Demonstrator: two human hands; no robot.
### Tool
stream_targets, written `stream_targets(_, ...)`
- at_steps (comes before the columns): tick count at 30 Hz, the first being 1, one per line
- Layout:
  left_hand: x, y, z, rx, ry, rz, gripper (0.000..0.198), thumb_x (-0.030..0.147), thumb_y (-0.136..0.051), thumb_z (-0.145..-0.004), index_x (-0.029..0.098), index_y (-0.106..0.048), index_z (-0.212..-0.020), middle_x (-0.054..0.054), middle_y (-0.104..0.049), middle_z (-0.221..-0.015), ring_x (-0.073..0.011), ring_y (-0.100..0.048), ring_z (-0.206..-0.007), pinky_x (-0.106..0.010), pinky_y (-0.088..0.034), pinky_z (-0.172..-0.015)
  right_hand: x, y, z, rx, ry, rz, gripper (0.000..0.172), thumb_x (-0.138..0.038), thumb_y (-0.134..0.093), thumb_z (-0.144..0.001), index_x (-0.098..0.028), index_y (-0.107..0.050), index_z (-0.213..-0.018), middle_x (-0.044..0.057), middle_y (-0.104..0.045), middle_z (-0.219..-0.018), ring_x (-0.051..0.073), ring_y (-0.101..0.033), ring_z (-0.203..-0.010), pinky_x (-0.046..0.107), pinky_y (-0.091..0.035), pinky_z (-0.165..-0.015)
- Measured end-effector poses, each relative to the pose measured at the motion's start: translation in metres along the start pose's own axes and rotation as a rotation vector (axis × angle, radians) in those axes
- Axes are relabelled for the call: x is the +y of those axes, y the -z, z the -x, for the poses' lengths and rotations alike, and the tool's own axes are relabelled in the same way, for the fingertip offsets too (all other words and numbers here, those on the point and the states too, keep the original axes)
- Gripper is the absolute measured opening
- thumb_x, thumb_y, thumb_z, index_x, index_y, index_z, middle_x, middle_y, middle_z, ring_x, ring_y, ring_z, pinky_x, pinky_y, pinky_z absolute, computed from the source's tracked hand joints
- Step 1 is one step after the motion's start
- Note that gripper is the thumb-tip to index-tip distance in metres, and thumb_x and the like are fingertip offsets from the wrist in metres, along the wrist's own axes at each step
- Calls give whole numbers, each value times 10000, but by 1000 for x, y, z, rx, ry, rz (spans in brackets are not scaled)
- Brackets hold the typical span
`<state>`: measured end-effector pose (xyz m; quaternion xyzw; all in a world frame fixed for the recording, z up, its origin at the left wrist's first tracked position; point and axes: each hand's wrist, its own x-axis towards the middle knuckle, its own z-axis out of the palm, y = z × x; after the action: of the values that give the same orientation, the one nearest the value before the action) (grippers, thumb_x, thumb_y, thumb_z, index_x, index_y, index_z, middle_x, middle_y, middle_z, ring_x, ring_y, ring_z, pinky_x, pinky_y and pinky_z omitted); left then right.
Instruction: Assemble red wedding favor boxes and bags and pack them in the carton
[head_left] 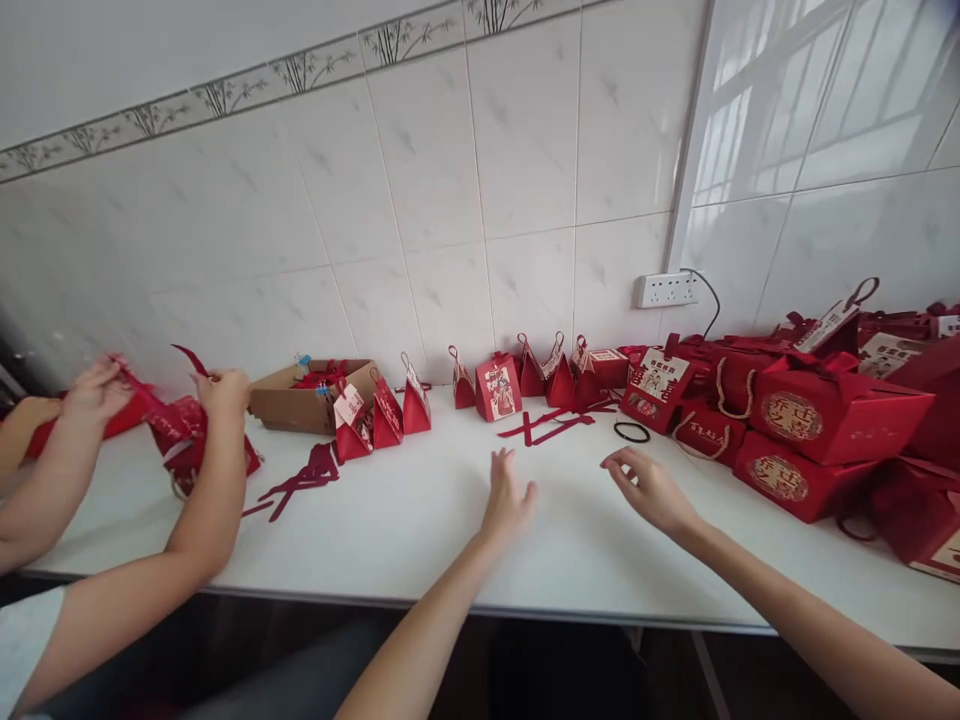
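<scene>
Over the middle of the white table my left hand is raised, fingers apart and nothing in it; motion blurs it slightly. My right hand hovers to the right with its fingers loosely bent, also holding nothing. Close beyond it lies a black ring-shaped band. Dark red ribbon strips rest just past my left hand. Behind these stands a red box with a printed figure, among several small triangular red boxes with ribbon loops.
At left, a co-worker's hands handle ribbon over a red bag. A cardboard box and loose ribbons are nearby. Stacked red gift boxes crowd the right side. A power strip is on the tiled wall.
</scene>
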<state>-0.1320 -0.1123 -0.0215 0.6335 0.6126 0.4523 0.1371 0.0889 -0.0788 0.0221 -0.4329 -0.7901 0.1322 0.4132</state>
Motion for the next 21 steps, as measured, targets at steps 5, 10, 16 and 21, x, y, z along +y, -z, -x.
stream_targets(5,-53,58,-52,269,26,-162,503,140,-511,-755,109,-364,-1234,-209,-295,-1417,-316,-164,-1398,-484,-245,-1120,40,-30,-6,62,97,48,239,-330,-400,-865,-213,-559,-731,97,-631,-827,224,-596,-813,358,-517,-688)
stream_targets(10,-85,95,-93,616,151,-262,515,136,-478,-785,61,-281,-1255,-264,-200,-1411,-315,-149,-1395,-498,-158,-1136,50,-34,-4,61,45,57,224,-287,-386,-872,-213,-537,-723,85,-601,-831,214,-568,-803,353,-507,-677)
stream_targets(16,-99,96,-133,773,229,-310,635,228,-653,-683,65,-334,-1208,-261,-329,-1346,-380,-276,-1319,-527,-230,-1084,43,-34,-7,32,83,32,208,-256,-405,-873,-214,-528,-710,83,-588,-786,214,-561,-766,357,-503,-667)
stream_targets(21,-79,100,-148,921,286,-188,743,399,-694,-671,151,-286,-1241,-214,-268,-1427,-457,-216,-1305,-716,-134,-992,35,-34,-11,76,151,41,176,-127,-413,-828,-198,-514,-703,84,-585,-762,199,-553,-743,331,-508,-660)
